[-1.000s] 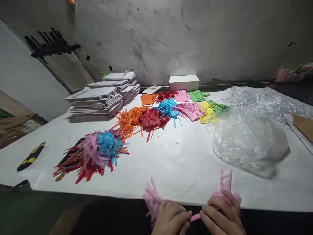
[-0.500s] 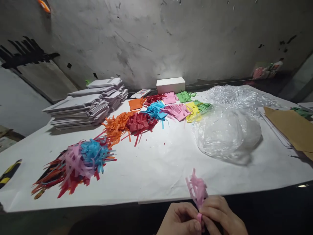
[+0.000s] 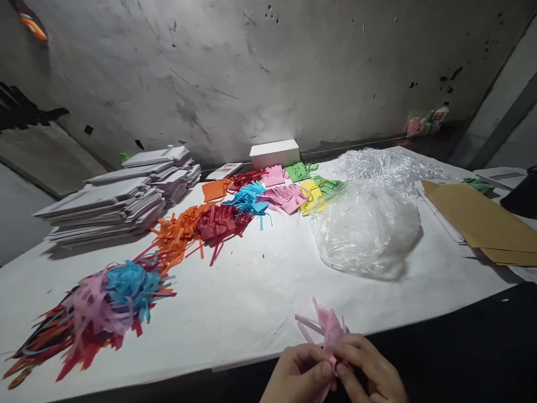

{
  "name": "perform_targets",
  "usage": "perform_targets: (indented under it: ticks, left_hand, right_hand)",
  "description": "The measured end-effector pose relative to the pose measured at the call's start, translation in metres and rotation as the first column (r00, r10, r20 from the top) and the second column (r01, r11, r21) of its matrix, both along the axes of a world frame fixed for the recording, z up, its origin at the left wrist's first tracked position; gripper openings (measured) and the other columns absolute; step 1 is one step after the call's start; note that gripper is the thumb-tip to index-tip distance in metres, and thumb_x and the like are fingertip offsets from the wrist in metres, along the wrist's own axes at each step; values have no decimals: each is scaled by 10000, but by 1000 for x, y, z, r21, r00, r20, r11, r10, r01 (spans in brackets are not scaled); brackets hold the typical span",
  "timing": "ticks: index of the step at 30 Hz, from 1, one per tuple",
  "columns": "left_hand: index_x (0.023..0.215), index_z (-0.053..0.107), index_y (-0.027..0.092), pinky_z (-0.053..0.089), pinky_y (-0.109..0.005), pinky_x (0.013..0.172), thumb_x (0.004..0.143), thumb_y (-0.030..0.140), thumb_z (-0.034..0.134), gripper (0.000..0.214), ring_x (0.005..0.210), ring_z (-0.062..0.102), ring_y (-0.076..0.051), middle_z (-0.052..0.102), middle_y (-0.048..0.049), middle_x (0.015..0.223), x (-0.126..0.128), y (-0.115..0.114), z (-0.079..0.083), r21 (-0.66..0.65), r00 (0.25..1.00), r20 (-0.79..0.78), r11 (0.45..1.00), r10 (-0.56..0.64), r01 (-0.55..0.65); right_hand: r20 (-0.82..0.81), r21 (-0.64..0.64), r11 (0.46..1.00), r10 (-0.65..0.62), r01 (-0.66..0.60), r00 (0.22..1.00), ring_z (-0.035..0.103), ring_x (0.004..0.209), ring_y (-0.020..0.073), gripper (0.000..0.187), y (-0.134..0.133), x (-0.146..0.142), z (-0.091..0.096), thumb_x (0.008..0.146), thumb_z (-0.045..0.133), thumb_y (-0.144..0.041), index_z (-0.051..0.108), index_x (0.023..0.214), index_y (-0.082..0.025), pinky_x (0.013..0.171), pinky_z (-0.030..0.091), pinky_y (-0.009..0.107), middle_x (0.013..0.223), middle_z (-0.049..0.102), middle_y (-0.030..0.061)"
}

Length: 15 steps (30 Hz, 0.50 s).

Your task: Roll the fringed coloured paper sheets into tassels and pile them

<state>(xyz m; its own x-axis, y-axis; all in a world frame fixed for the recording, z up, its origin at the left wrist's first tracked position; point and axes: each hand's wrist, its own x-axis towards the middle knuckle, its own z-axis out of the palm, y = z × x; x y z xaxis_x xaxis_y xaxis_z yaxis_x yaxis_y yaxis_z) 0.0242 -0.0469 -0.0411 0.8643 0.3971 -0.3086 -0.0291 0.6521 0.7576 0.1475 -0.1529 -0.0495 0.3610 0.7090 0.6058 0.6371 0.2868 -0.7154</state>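
Right now the pink paper fringe (image 3: pixel 328 330) sits between your hands at the near edge of the desk (image 3: pixel 260 302). Your left hand (image 3: pixel 298 379) and right hand (image 3: pixel 369 376) both pinch its gathered base, strips fanning upward. It looks featherlight, soft and easily torn, so grip the base, not the strips. Beyond your left hand lies a mixed fringe pile (image 3: pixel 96 302); beyond your right, a clear plastic bag (image 3: pixel 364 229).

Thin matt pink paper tassel (image 3: pixel 328 330) pinched between left hand (image 3: pixel 300 376) and right hand (image 3: pixel 369 374), matt white paper-covered surface (image 3: pixel 260 291) beyond them, glossy crinkled clear plastic bag (image 3: pixel 367 229) further off right, rough scuffed plaster wall (image 3: pixel 268 73) behind
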Motion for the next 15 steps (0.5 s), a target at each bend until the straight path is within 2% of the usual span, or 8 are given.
perform_targets:
  ticks: [3, 7, 10, 15]
  left_hand:
    - [701, 669, 124, 404, -229, 592, 616, 374, 913, 359, 556, 556, -104, 609, 5, 567, -6, 6, -7, -32, 999, -12, 999, -42, 42]
    - [748, 586, 144, 349, -185, 499, 635, 364, 908, 406, 475, 507, -63, 585, 36, 560, -17, 10, -10, -68, 994, -48, 993, -99, 96]
    - [764, 573, 133, 379, -175, 528, 665, 369, 893, 410, 536, 589, -84, 660, -15, 634, -20, 9, -5, -147, 988, -70, 981, -138, 127]
    - [683, 591, 108, 481, -230, 674, 642, 367, 907, 410, 685, 677, -151, 700, -70, 734, -23, 3, 0, -251, 991, -38, 961, -132, 118]
  right_hand:
    - [155, 20, 999, 43, -46, 987, 695, 732, 129, 225, 0, 11, 13, 895, 564, -90, 664, 1058, -208, 685, 586, 188, 796, 695, 15]
    - [434, 202, 979, -127, 41, 892, 679, 679, 122, 192, 1, 14, 24, 895, 527, -64, 658, 985, -172, 919, 551, 336, 709, 690, 5]
    - [482, 220, 973, -172, 71, 859, 690, 706, 115, 201, 0, 12, 22, 913, 495, -70, 643, 1013, -163, 970, 519, 347, 735, 715, 7]
    - [478, 193, 979, -148, 61, 866, 705, 738, 129, 203, -5, 10, 4, 909, 538, -104, 625, 1079, -173, 1002, 496, 383, 787, 736, 4]
